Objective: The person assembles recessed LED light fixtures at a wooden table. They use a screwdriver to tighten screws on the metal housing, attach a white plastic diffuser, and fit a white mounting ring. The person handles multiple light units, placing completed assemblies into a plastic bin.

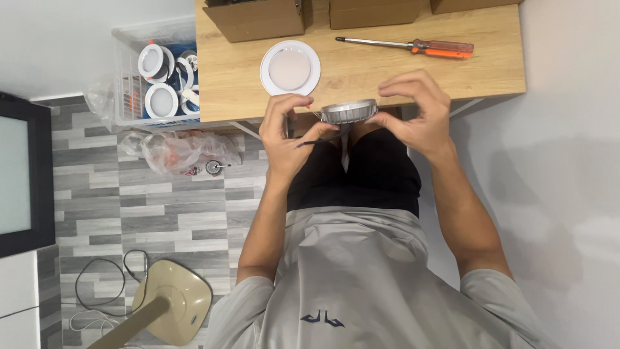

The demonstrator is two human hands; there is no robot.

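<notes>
The round grey metal lamp housing with a ribbed rim (349, 112) sits just above the middle of the frame, held between both hands at the near edge of the light wooden table (491, 61). It lies edge-on to the camera, its flat disc roughly level and its width running left to right in the picture. The hand at frame left (287, 132) is the person's left hand; its fingers are curled shut on the housing's left rim, and a thin dark wire trails from that side. The right hand (416, 106) arches over from frame right, fingertips pinched on the right rim. Both hands touch the housing, so neither is nearer than the other.

Just above and left of the housing, a round white lamp disc with a frosted face (290, 68) lies flat on the table, near the left hand's knuckles. A screwdriver with an orange handle (413, 46) lies in the upper right of the table, its shaft pointing left, apart from both hands. Brown cardboard boxes (258, 19) line the top edge. At upper left a clear plastic crate of white round lamps (161, 77) stands beside the table, with a crumpled plastic bag (181, 150) on the grey plank floor (129, 213) below it. Nothing stands between the hands and the table's things.
</notes>
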